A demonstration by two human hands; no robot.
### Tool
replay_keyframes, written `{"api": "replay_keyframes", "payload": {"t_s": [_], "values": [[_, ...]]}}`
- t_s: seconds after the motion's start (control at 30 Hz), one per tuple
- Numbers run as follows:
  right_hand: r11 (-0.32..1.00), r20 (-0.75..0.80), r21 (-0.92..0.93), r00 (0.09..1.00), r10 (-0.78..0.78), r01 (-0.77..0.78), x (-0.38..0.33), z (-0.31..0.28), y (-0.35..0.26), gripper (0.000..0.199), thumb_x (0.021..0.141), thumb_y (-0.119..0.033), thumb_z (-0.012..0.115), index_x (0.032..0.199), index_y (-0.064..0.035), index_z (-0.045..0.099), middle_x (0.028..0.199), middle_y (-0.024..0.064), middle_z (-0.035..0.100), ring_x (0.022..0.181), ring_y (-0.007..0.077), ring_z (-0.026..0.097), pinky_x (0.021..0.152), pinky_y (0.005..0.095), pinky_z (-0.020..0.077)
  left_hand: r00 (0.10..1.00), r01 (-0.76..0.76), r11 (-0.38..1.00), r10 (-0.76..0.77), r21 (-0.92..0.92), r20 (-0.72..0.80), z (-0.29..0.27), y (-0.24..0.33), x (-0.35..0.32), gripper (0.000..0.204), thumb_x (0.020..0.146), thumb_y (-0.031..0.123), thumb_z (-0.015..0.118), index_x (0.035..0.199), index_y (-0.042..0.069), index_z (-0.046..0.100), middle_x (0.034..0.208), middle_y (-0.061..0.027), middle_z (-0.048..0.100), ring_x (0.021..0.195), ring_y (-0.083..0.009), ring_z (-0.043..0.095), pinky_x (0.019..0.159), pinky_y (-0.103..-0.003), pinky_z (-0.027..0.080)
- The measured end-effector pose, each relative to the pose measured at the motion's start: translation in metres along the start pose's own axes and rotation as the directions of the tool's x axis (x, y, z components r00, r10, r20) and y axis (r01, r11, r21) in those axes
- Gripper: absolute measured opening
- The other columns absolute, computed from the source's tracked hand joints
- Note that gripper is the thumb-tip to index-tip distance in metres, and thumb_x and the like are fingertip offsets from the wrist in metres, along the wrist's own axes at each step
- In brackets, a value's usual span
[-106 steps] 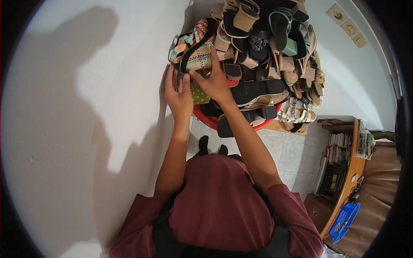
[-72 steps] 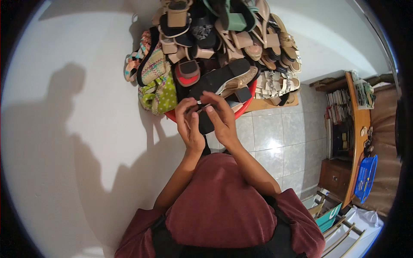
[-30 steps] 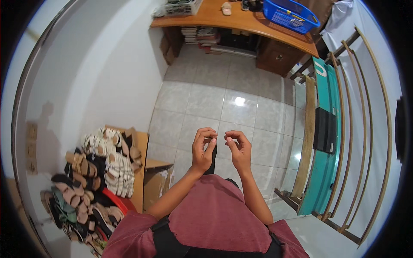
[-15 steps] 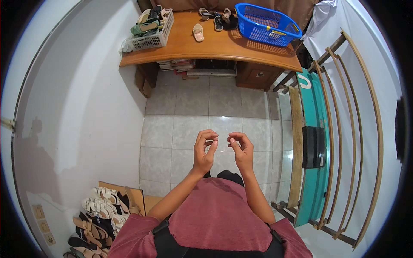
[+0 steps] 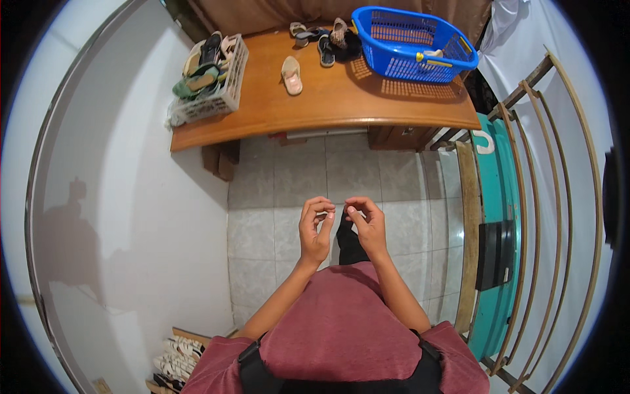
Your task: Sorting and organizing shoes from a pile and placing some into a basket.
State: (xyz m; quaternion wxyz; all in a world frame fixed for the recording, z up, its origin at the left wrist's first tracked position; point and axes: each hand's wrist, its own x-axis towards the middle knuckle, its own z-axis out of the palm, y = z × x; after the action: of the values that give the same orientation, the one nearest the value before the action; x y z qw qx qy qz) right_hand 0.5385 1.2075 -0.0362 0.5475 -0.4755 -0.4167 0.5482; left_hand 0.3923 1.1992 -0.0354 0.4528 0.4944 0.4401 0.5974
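Note:
Both hands are held out before my body above the tiled floor, a small gap between their fingertips. My left hand (image 5: 317, 230) has its fingers loosely curled, the thumb apart from them, and holds nothing. My right hand (image 5: 367, 226) mirrors it, bent and empty. Farther off stands a brown wooden desk (image 5: 269, 118). On it lie a single beige slipper (image 5: 292, 75) and several dark and patterned sandals (image 5: 326, 49). A white crate (image 5: 231, 98) full of footwear is at the desk's left end. At its right end sits a blue plastic basket (image 5: 426, 72) with something pale inside.
A wooden slatted rack (image 5: 567, 190) and a teal panel (image 5: 489, 184) with a black box (image 5: 495, 255) line the right side. A white wall (image 5: 151, 197) bounds the left. More sandals (image 5: 177, 358) lie at the lower left. Grey tiles (image 5: 252, 230) cover the floor.
I have moved forward, so the desk and its load look nearer and the sandals at lower left have slid mostly out of view. One dark-clothed leg now shows stepping out. Both hands keep their pose.

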Motion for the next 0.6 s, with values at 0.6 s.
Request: {"api": "replay_keyframes", "payload": {"t_s": [0.6], "values": [[0.996, 0.063, -0.048, 0.995, 0.079, -0.076, 0.306, 0.01, -0.012, 0.014, 0.1, -0.009, 0.064, 0.112, -0.0019, 0.068, 0.102, 0.0035, 0.069, 0.096, 0.0108, 0.064, 0.082, 0.027, 0.053, 0.995, 0.088, 0.996, -0.089, -0.006, -0.034, 0.017, -0.069, 0.277, 0.013, 0.098, 0.001, 0.061, 0.111, 0.002, 0.062, 0.123, -0.0095, 0.053, 0.105, -0.0149, 0.059, 0.093, -0.03, 0.051]]}}
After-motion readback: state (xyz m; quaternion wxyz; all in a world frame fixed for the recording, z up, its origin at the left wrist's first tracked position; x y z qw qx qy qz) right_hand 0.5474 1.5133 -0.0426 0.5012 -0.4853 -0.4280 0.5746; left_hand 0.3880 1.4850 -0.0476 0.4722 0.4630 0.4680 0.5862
